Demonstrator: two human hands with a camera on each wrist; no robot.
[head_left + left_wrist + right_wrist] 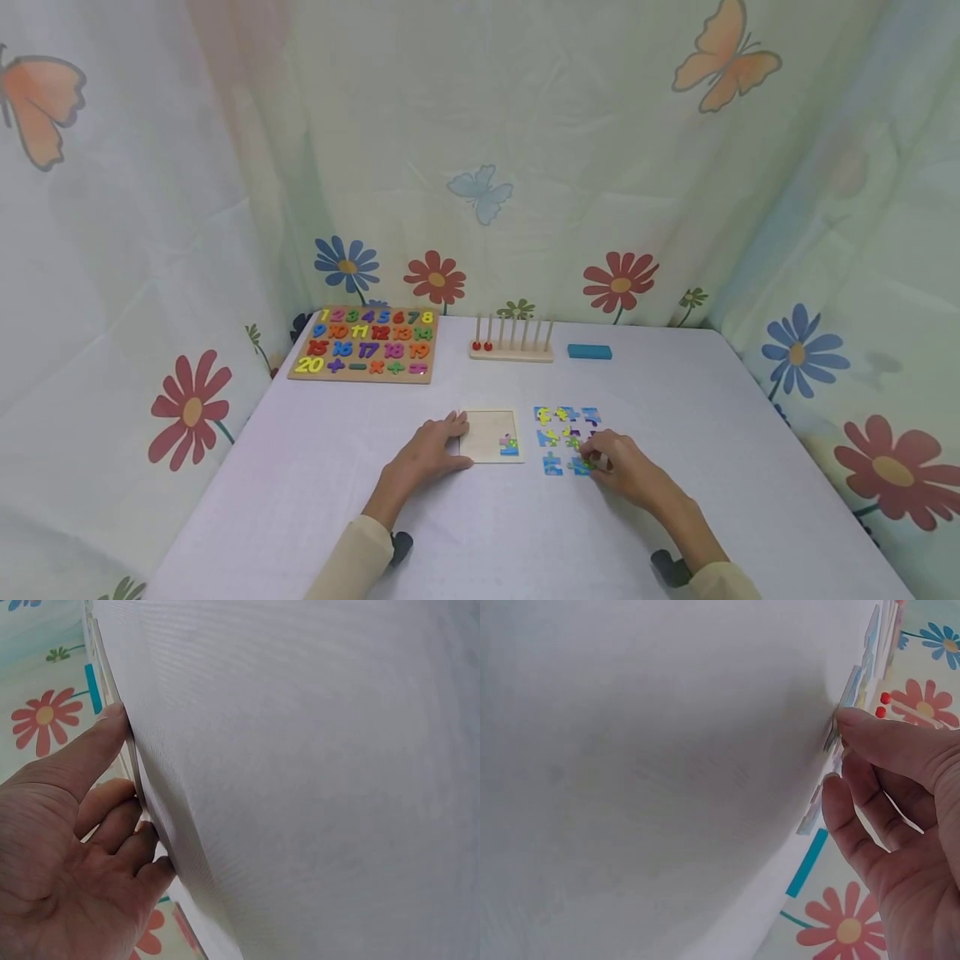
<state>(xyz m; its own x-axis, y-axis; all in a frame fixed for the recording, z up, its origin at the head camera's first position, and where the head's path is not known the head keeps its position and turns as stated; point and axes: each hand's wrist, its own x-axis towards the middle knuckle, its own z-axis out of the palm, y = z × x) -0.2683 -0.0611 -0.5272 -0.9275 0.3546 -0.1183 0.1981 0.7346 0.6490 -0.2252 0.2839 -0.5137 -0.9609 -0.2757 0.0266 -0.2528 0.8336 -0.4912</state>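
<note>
A square wooden puzzle tray (487, 425) lies on the table, with joined pieces (509, 446) in its lower right corner. My left hand (431, 452) holds the tray along its left side, the thumb at the near corner and the fingers farther up. In the left wrist view, these fingertips (163, 868) meet the thin tray edge. To the right lie several jigsaw pieces (552, 465) in loose rows, blue, yellow and green. My right hand (626, 469) pinches a jigsaw piece (846, 697) at the near right of the group, its fingers hiding part of it.
Behind the tray stand a wooden bead counter (517, 356) with upright pegs and red beads, and a blue block (589, 352). A board of coloured numbers (363, 346) lies at the back left. Printed curtains (555, 192) enclose the white table (510, 533) at the back and sides.
</note>
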